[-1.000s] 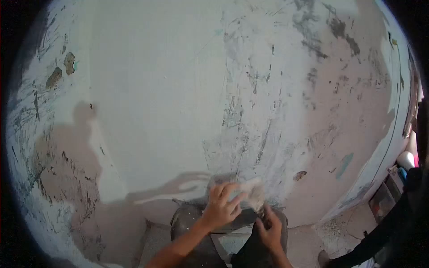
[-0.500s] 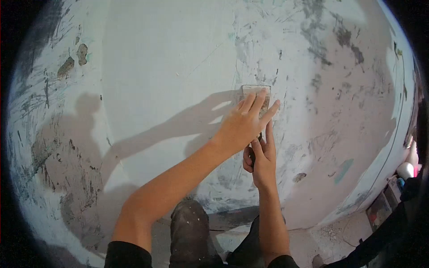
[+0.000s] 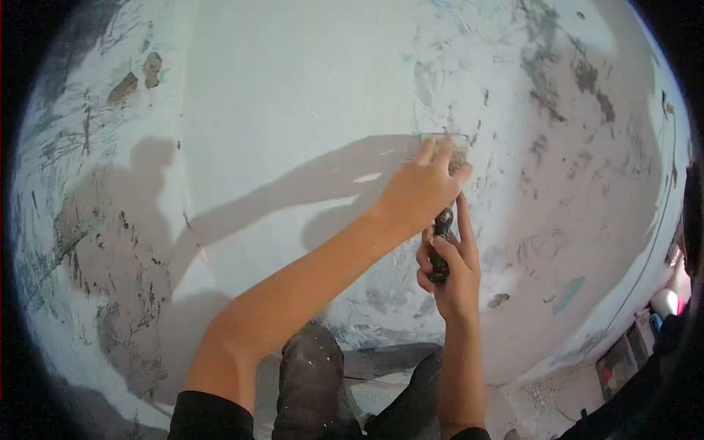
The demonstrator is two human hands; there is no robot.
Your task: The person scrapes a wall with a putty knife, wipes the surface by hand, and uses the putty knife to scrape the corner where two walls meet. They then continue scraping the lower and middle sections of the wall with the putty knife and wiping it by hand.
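My right hand is wrapped round the dark handle of a scraper. The scraper's wide, stained blade lies against the pale, patchy wall, its far edge toward the top of the view. My left hand presses on the blade from above, with its fingers along the metal and covering much of it. Dark scuffs mark the wall to the right of the blade.
Two chipped holes show at the wall's upper left. My knee is close to the wall's foot. At the far right are a white bottle and a box on the dusty floor.
In the view, both hands and the scraper have shifted slightly right, and the wall marks have shifted too. More of the dark handle now shows. My left fingers are closer together.
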